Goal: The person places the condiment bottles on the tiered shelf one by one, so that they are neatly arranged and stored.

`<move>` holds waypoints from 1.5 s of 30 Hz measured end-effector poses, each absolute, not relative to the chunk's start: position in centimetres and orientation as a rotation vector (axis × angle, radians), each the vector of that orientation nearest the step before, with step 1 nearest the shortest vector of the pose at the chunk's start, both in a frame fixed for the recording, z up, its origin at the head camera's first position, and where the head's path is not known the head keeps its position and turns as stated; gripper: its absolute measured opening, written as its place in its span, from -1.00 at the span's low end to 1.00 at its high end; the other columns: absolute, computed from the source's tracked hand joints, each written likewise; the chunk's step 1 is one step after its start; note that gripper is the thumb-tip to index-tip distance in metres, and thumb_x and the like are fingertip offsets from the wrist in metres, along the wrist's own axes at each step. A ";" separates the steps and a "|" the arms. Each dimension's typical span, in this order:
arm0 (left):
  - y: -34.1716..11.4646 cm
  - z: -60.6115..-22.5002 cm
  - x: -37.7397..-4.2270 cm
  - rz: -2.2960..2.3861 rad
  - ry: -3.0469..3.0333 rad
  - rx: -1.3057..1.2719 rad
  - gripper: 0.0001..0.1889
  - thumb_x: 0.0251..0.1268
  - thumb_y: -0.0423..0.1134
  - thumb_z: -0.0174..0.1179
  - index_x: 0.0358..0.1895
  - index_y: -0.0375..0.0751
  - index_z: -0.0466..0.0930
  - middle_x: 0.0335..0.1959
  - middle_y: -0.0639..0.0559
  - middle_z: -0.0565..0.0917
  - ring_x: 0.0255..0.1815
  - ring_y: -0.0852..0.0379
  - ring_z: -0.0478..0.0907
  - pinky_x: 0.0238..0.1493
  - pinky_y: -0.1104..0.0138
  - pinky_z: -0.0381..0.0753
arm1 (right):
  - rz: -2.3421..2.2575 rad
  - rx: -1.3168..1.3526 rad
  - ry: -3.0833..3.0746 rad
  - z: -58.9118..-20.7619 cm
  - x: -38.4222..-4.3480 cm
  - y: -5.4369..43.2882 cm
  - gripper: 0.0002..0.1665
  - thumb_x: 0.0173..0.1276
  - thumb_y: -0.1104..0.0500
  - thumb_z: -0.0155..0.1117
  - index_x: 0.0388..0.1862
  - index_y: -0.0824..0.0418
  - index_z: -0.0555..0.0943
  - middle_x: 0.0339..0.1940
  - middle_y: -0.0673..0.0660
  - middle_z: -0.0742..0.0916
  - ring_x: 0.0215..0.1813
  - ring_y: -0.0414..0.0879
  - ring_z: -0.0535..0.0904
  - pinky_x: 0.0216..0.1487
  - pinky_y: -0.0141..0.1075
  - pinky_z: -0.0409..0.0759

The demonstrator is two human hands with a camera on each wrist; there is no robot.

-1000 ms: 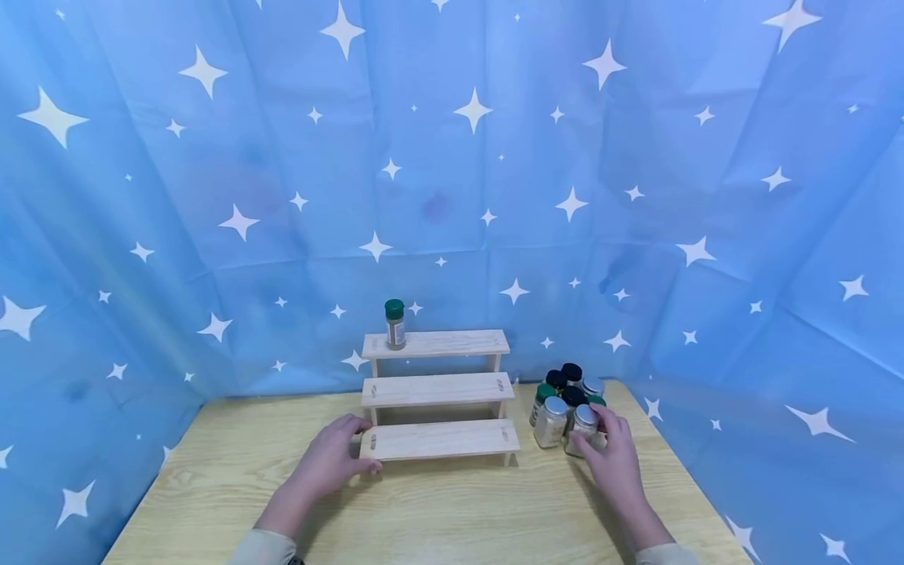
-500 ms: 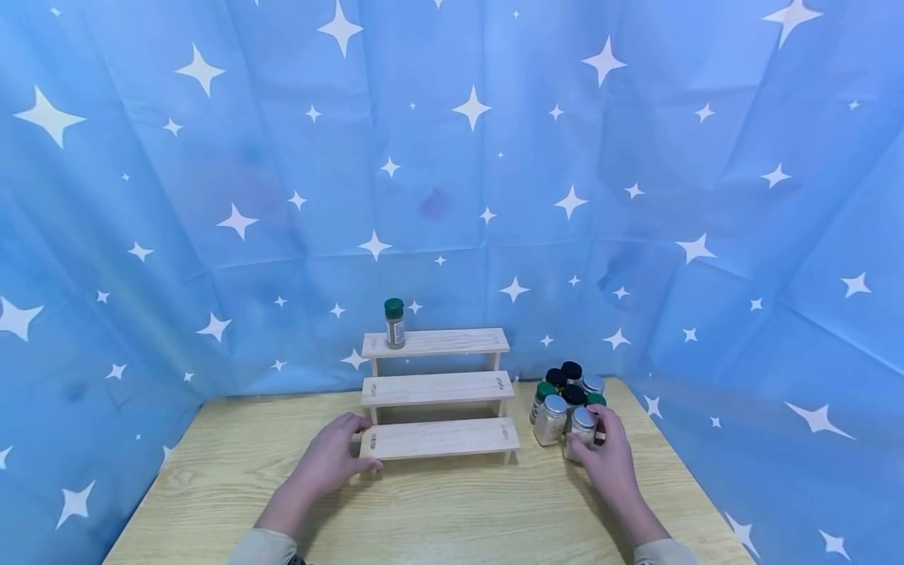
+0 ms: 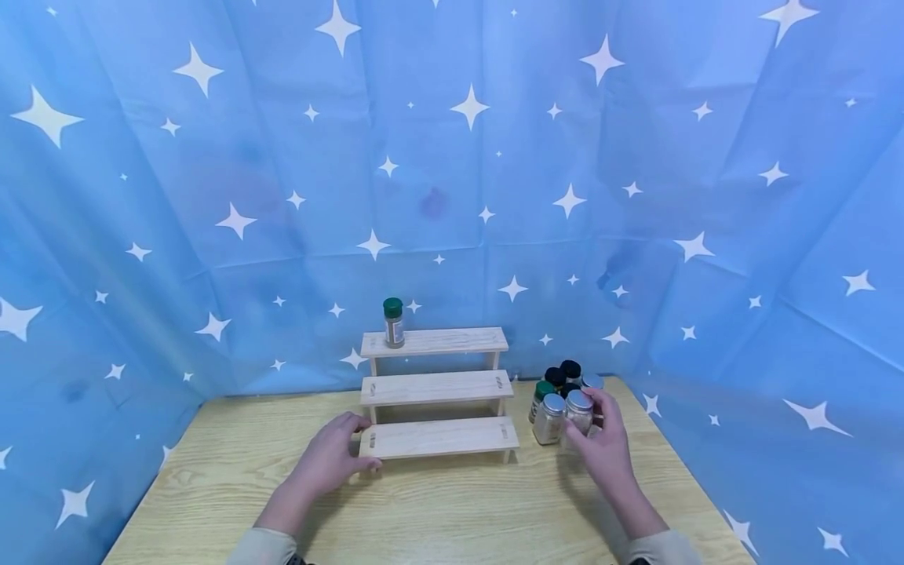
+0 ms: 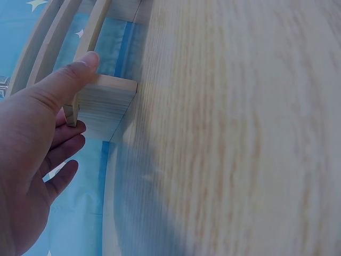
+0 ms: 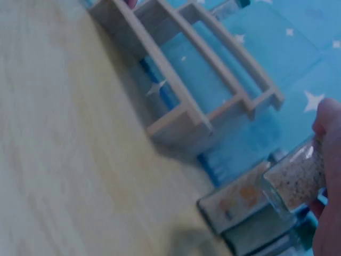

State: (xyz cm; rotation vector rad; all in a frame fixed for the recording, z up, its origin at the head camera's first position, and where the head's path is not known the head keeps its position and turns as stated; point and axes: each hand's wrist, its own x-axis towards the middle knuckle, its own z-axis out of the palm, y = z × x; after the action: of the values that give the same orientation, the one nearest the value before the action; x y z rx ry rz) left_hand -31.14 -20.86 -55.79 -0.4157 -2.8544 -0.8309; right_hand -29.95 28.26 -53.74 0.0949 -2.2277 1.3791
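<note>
My left hand [image 3: 330,457] grips the left end of the bottom step of a three-tier wooden rack [image 3: 439,438]. In the left wrist view its thumb lies on one face of the board [image 4: 96,33], with fingers at the other face. My right hand [image 3: 609,453] holds a glass spice jar [image 3: 579,402] with a silver lid. Pale, speckled grains fill this jar [image 5: 298,176] in the right wrist view, where its base hangs off the table. Just left of it stands another silver-lidded jar [image 3: 550,422]. A green-capped spice jar [image 3: 394,323] stands at the left of the top tier.
Behind the held jar crowd several more jars, among them a green-capped one [image 3: 541,396] and a black-capped one [image 3: 570,369]. They stand on the wooden table [image 3: 452,518] to the right of the rack. A blue star-patterned curtain [image 3: 466,180] hangs at the back and sides.
My right hand has raised the silver-lidded spice jar off the table, moving it slightly up and left in the head view. The left hand has stayed on the rack.
</note>
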 end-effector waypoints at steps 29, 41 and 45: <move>-20.9 -55.5 -31.2 -0.821 -2.879 -0.414 -0.21 0.10 0.12 0.73 0.37 -0.13 0.67 0.23 0.05 0.72 0.30 -0.11 0.66 0.38 -0.08 0.68 | 1.493 0.376 -2.181 -46.0 -35.6 20.7 -0.24 0.45 0.35 0.52 0.55 0.05 0.48 0.40 0.16 0.58 0.18 0.00 0.50 0.02 -0.33 0.64; -20.9 -55.6 -31.1 -0.820 -2.869 -0.417 -0.23 0.12 0.10 0.73 0.37 -0.14 0.67 0.22 0.04 0.71 0.28 -0.12 0.66 0.36 -0.08 0.69 | 1.606 0.497 -2.128 -43.4 -39.3 16.3 -0.28 0.45 0.34 0.53 0.53 0.10 0.51 0.35 0.25 0.64 0.16 0.05 0.58 0.14 -0.21 0.67; -20.9 -55.7 -31.2 -0.815 -2.869 -0.418 -0.21 0.12 0.12 0.72 0.38 -0.14 0.67 0.23 0.05 0.71 0.29 -0.11 0.66 0.37 -0.08 0.68 | 1.619 0.512 -2.124 -42.9 -40.7 14.9 -0.29 0.42 0.36 0.56 0.49 0.10 0.54 0.26 0.22 0.67 0.13 0.03 0.60 0.12 -0.28 0.70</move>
State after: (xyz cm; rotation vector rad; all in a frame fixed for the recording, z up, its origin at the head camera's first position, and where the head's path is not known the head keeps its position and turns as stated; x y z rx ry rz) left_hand -31.16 -20.87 -55.72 -0.4182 -2.8687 -0.8154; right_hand -40.68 14.87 -42.94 0.5124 -2.1240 1.6189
